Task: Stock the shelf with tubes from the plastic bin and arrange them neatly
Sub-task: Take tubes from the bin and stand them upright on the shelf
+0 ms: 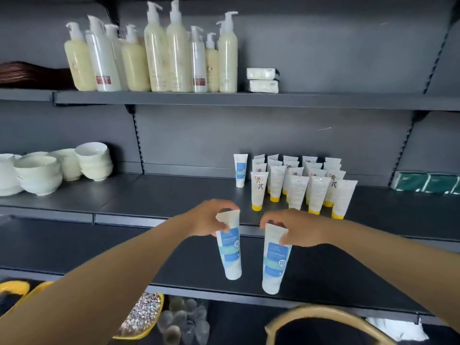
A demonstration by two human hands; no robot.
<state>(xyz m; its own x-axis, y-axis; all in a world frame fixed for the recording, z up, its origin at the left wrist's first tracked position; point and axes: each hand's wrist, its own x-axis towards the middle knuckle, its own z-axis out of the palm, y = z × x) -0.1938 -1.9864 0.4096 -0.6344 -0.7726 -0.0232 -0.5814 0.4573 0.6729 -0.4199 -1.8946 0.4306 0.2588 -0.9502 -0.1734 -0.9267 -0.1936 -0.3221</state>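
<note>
My left hand [207,219] pinches the crimped top of a white and blue tube [230,255], cap down. My right hand [293,229] pinches the top of a second white and blue tube [275,265] just to its right. Both tubes hang upright in front of the dark middle shelf [149,195]. On that shelf one more blue tube [240,170] stands alone. To its right stand several rows of white tubes with yellow caps [298,185]. The plastic bin is not in view.
White bowls [49,168] are stacked at the shelf's left. Green packs [428,183] lie at its right end. Pump bottles [154,53] and white packets [262,79] fill the upper shelf. A lower dark shelf [99,245] runs beneath my hands. A rounded tan rim [323,312] shows at the bottom.
</note>
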